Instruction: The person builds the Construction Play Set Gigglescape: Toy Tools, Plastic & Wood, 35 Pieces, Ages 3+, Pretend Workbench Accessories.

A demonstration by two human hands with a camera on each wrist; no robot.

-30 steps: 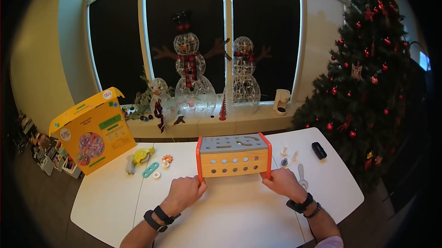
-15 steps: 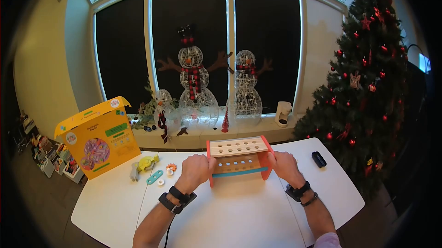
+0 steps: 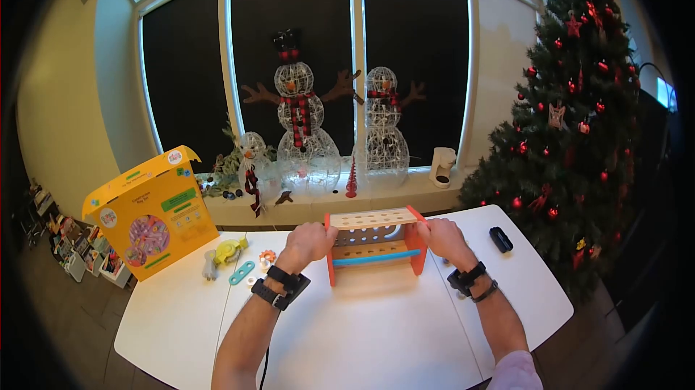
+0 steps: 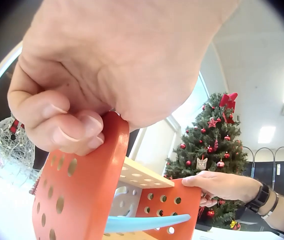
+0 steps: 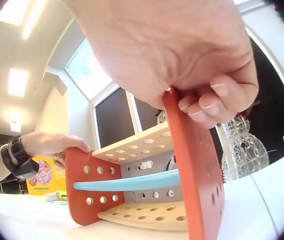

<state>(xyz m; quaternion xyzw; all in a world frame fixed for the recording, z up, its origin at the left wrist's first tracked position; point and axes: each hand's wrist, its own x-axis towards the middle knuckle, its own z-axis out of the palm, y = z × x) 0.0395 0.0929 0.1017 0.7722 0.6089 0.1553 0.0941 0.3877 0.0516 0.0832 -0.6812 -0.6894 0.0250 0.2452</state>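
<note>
A toy workbench (image 3: pixel 371 218) with orange-red end panels, holed wooden boards, a grey holed panel and a blue bar (image 3: pixel 376 257) stands at the middle of the white table. Its open side faces me, and the grey panel (image 5: pixel 132 170) shows at the back inside. My left hand (image 3: pixel 311 240) grips the top of the left end panel (image 4: pixel 82 185), fingers curled over its outer face. At the other end, my right hand (image 3: pixel 445 238) holds the top of the right end panel (image 5: pixel 194 160), thumb on one side and fingers on the other.
Left on the table (image 3: pixel 347 339) lie a yellow-green and grey toy tool (image 3: pixel 230 250), a teal holed strip (image 3: pixel 242 273) and an orange gear (image 3: pixel 268 255). Behind them stands a yellow box (image 3: pixel 184 227). A black object (image 3: pixel 500 239) lies at the right.
The workbench has turned over from grey panel on top to wooden board on top, blue bar facing me. Both hands shifted from its lower front corners up to the end panels' tops.
</note>
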